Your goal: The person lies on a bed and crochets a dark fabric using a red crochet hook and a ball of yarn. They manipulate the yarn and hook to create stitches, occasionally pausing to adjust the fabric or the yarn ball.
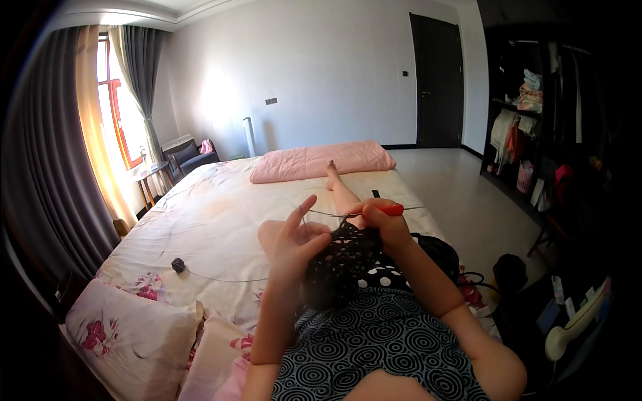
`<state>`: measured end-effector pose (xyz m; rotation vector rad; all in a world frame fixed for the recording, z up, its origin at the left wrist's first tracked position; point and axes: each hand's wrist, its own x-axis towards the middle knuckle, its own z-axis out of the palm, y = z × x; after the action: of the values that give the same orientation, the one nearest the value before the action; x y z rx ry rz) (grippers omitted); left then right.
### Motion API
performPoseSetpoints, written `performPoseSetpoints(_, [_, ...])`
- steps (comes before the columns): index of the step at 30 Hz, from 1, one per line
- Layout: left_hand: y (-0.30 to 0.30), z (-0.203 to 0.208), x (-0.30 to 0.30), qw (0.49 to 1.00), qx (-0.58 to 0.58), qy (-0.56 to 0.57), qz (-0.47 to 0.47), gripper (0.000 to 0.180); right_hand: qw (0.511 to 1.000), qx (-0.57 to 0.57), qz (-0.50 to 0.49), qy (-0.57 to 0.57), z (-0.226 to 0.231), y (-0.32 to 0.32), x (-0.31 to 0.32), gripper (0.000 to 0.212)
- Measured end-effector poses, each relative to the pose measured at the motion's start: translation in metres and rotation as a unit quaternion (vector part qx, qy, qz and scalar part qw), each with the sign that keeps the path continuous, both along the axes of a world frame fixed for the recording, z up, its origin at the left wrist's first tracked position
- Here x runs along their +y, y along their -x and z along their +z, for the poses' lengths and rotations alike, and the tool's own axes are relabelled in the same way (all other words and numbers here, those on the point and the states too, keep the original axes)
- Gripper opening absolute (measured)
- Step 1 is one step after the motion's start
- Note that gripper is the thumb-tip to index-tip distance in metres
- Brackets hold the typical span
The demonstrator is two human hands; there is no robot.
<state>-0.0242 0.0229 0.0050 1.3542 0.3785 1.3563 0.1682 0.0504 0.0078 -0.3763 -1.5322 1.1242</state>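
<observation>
My right hand is closed around a crochet hook with a red handle. The hook's thin metal end points left, at the top edge of a black openwork crochet piece. Thumb and fingers of my left hand pinch that edge, while the index finger stands raised with dark yarn stretched from it toward the hook. The piece hangs over my lap and partly hides it. On the bed to the left lies a small dark yarn ball, its strand running toward my left forearm.
I sit on a bed with a pale floral sheet; my bare leg stretches toward a folded pink quilt. Floral pillows lie at lower left. A dark cluttered stand with a pale handset-like object is at the right.
</observation>
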Motion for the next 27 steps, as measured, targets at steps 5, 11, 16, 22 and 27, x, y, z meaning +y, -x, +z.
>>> performPoseSetpoints(5, [0.004, 0.0, 0.002, 0.999, -0.021, 0.0, -0.044, 0.064, 1.0, -0.011, -0.001, -0.002, -0.006, -0.006, 0.003, 0.028])
performPoseSetpoints(11, [0.0, 0.002, -0.005, 0.999, -0.009, -0.026, 0.024, 0.07, 0.997, -0.052, -0.056, -0.004, -0.002, -0.004, -0.003, 0.023])
performPoseSetpoints(16, [-0.001, 0.006, -0.014, 0.998, 0.012, -0.045, 0.052, 0.073, 0.994, -0.066, -0.083, -0.037, 0.002, -0.001, -0.005, 0.019])
performPoseSetpoints(22, [-0.001, 0.004, -0.011, 0.998, 0.013, -0.042, 0.052, 0.073, 0.991, -0.076, -0.104, -0.043, 0.003, 0.0, -0.01, 0.015])
performPoseSetpoints(27, [-0.005, 0.004, -0.019, 0.984, 0.053, -0.115, 0.124, 0.072, 0.897, -0.148, -0.257, -0.328, 0.006, 0.013, -0.014, 0.013])
